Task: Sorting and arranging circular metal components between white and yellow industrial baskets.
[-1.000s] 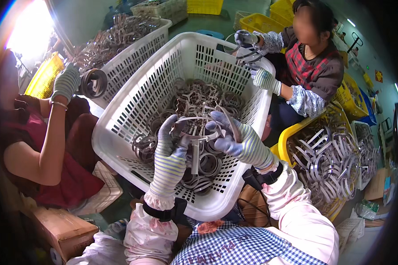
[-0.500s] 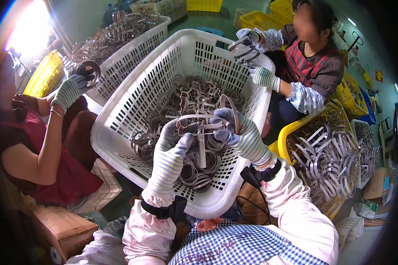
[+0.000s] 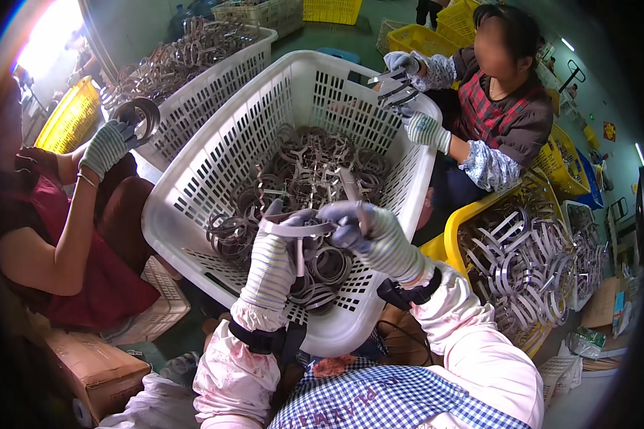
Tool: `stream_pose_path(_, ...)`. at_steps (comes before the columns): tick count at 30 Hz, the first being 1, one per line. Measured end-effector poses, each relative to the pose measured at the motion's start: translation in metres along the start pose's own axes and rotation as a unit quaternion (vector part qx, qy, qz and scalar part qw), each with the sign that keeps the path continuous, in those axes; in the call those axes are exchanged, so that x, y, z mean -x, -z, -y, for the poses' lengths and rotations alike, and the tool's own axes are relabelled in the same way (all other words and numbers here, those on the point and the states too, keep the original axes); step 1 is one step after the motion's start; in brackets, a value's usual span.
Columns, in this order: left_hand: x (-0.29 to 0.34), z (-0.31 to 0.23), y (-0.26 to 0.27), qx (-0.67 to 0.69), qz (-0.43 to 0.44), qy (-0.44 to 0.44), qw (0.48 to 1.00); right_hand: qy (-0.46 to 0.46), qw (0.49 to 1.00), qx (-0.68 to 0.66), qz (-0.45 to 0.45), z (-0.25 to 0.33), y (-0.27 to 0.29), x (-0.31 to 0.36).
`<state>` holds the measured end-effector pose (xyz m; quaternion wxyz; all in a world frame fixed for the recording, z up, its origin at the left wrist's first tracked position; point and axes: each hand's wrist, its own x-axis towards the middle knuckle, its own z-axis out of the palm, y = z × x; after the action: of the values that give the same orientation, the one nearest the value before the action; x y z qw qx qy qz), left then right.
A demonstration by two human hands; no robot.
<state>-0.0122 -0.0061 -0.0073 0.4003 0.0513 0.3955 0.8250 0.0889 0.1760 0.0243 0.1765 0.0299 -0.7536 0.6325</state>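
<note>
Both my gloved hands work over the large white slotted basket (image 3: pixel 340 343). A curved flat metal band (image 3: pixel 300 231) spans between them, bowed toward me. My left hand (image 3: pixel 270 261) pinches its left part, and a narrow straight strip (image 3: pixel 300 259) hangs down beside the fingers. My right hand (image 3: pixel 379 239) is closed at the band's right end, where another part of the metal (image 3: pixel 349 184) sticks up past the fingers. How these pieces join is hidden by my fingers. Below, the basket holds a heap of metal rings (image 3: pixel 333 264) and thin bent strips.
At left, a co-worker's gloved hand (image 3: pixel 106 149) holds several metal rings (image 3: pixel 142 118). Across at right, another person's gloved hands (image 3: pixel 428 130) hold metal strips (image 3: pixel 399 93). A yellow crate (image 3: pixel 453 243) of metal bands stands at my right; a cardboard box (image 3: pixel 100 368) lies lower left.
My hands have drawn closer together. The band, arched upward before, has turned to bow toward me, and its upright loop at right has tilted. The co-workers keep holding their pieces.
</note>
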Motion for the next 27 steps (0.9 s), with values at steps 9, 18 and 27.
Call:
stream_pose_path(9, 0.009, -0.021, -0.032, 0.032, -0.017, -0.007, 0.999, -0.164, 0.960, 0.055, -0.221, -0.018, 0.071, -0.018)
stream_pose_path(18, 0.010, 0.001, -0.027, -0.331, -0.050, -0.146, 0.931, -0.030, 0.967, 0.144, -0.206, -0.004, 0.050, -0.019)
stream_pose_path(27, -0.004, 0.012, -0.009, -0.475, -0.104, -0.212, 0.848, -0.081, 0.982, -0.001, -0.171, 0.008, 0.023, -0.009)
